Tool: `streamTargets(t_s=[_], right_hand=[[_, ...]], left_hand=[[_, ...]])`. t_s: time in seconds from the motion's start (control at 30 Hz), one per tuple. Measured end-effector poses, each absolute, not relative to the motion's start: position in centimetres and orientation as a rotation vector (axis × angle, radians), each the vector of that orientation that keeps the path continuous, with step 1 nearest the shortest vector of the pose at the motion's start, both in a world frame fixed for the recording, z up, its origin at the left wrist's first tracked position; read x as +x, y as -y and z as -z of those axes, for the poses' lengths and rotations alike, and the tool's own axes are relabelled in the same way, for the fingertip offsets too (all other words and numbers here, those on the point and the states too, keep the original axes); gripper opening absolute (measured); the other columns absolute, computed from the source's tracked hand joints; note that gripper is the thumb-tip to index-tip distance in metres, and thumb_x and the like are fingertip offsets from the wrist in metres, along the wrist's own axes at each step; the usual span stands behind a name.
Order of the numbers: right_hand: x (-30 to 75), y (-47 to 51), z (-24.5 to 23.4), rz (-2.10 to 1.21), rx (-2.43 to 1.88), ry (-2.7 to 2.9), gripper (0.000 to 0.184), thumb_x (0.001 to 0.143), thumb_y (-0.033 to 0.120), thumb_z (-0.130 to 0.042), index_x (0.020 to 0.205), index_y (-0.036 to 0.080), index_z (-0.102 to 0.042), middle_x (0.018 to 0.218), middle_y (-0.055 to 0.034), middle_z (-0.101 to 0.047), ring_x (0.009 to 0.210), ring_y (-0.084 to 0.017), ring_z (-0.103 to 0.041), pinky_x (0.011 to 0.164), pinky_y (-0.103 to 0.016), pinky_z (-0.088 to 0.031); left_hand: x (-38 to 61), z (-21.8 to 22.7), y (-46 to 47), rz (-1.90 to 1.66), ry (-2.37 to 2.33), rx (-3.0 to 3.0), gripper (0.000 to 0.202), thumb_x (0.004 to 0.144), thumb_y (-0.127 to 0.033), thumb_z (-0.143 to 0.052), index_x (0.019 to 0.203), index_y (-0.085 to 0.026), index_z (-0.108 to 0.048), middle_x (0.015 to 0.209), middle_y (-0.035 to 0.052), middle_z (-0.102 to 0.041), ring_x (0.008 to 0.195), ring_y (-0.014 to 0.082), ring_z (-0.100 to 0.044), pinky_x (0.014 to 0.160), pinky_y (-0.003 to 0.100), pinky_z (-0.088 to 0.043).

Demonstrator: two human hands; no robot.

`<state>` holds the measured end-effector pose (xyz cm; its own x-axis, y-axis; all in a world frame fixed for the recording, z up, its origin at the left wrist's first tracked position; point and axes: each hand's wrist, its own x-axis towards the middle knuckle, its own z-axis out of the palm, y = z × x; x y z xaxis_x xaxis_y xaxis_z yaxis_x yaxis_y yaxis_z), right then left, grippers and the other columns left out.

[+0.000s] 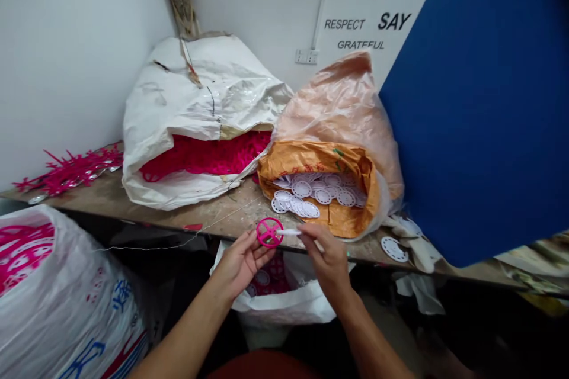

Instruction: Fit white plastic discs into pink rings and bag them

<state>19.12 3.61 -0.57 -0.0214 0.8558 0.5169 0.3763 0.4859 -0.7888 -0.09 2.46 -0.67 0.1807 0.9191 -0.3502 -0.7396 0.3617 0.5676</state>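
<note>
My left hand [242,259] pinches a small pink plastic ring with a cross inside [269,232], held just in front of the workbench edge. My right hand [323,251] is closed on a small white piece [289,231] whose tip meets the pink ring's right side. Both hands hover over an open white bag [284,302] on the floor that holds pink and white pieces. Just behind my hands an orange sack [329,160] lies open with several white perforated discs [306,192] spilling out.
A big white sack [195,106] with pink plastic parts [208,154] lies on the wooden workbench [213,216]. Loose pink pieces [71,169] lie at far left. A white printed sack [57,302] stands lower left. A blue panel [484,106] fills the right side. One white disc [393,249] lies near the bench edge.
</note>
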Motion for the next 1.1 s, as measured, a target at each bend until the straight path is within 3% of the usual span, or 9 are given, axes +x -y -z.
streamTargets(t_s=[0.13,0.27,0.47,0.67,0.8,0.9,1.0,1.1], right_hand=[[18.3,-2.0,1.6,-0.113,-0.945,1.924,0.023,0.087,0.02,-0.053,0.097,0.029,-0.072,0.101,-0.0054,-0.069,0.091,-0.02,-0.063,0.079,-0.037,-0.048],[18.2,-2.1,2.2,-0.041,-0.872,2.034,0.029,0.088,0.017,-0.048,0.104,0.03,-0.069,0.105,-0.0041,-0.07,0.096,-0.021,-0.06,0.081,-0.039,-0.047],[18.0,-2.4,1.4,-0.466,-1.089,1.934,0.033,0.09,0.024,-0.044,0.116,0.023,-0.062,0.111,-0.0087,-0.065,0.101,-0.021,-0.06,0.086,-0.036,-0.048],[17.6,-3.4,2.2,-0.964,-1.236,1.699,0.027,0.088,0.036,-0.048,0.098,0.02,-0.067,0.086,-0.0043,-0.069,0.079,-0.018,-0.063,0.071,-0.029,-0.049],[17.7,-3.3,2.7,-1.17,-1.16,1.569,0.026,0.086,0.036,-0.051,0.102,0.019,-0.063,0.089,-0.0034,-0.067,0.078,-0.017,-0.061,0.068,-0.026,-0.048],[17.7,-2.6,2.9,-1.184,-1.111,1.655,0.032,0.081,0.029,-0.059,0.112,0.021,-0.057,0.097,-0.0027,-0.067,0.083,-0.016,-0.061,0.072,-0.026,-0.047],[17.3,-1.8,3.2,-1.085,-1.178,1.685,0.028,0.081,0.026,-0.058,0.108,0.02,-0.057,0.088,-0.0014,-0.067,0.076,-0.015,-0.061,0.069,-0.025,-0.046],[17.3,-1.9,2.8,-1.073,-1.198,1.796,0.027,0.08,0.027,-0.059,0.106,0.021,-0.058,0.085,-0.0006,-0.068,0.073,-0.015,-0.061,0.066,-0.025,-0.046]], left_hand=[[0.5,0.5,-1.7,-1.148,-0.752,0.403,0.025,0.084,-0.021,-0.058,0.108,-0.016,-0.056,0.098,0.008,-0.069,0.082,0.0165,-0.068,0.077,0.031,-0.054],[1.1,0.5,-1.1,-1.139,-0.809,0.627,0.035,0.081,-0.028,-0.062,0.113,-0.015,-0.057,0.11,0.0104,-0.065,0.092,0.0185,-0.064,0.08,0.031,-0.053],[0.7,1.1,-0.9,-1.058,-1.005,0.942,0.044,0.079,-0.035,-0.061,0.118,-0.015,-0.057,0.115,0.0101,-0.063,0.099,0.0241,-0.061,0.075,0.031,-0.054],[1.2,2.2,-1.0,-1.027,-1.091,1.171,0.042,0.081,-0.037,-0.056,0.117,-0.015,-0.059,0.109,0.0091,-0.065,0.094,0.0227,-0.061,0.072,0.029,-0.054],[1.3,2.4,-1.0,-1.004,-0.99,1.019,0.049,0.075,-0.033,-0.065,0.119,-0.017,-0.052,0.109,0.0085,-0.065,0.093,0.0209,-0.063,0.072,0.027,-0.054],[1.4,2.4,-0.6,-1.004,-1.054,1.008,0.045,0.074,-0.033,-0.065,0.114,-0.016,-0.053,0.1,0.0078,-0.067,0.081,0.0185,-0.065,0.067,0.026,-0.053],[1.5,2.9,-0.2,-1.014,-1.16,1.067,0.04,0.076,-0.034,-0.061,0.11,-0.014,-0.054,0.086,0.0063,-0.068,0.068,0.0172,-0.065,0.063,0.027,-0.053],[1.1,3.4,-0.1,-0.965,-1.156,1.144,0.037,0.08,-0.034,-0.056,0.111,-0.014,-0.054,0.089,0.0071,-0.068,0.07,0.0181,-0.065,0.065,0.029,-0.052]])
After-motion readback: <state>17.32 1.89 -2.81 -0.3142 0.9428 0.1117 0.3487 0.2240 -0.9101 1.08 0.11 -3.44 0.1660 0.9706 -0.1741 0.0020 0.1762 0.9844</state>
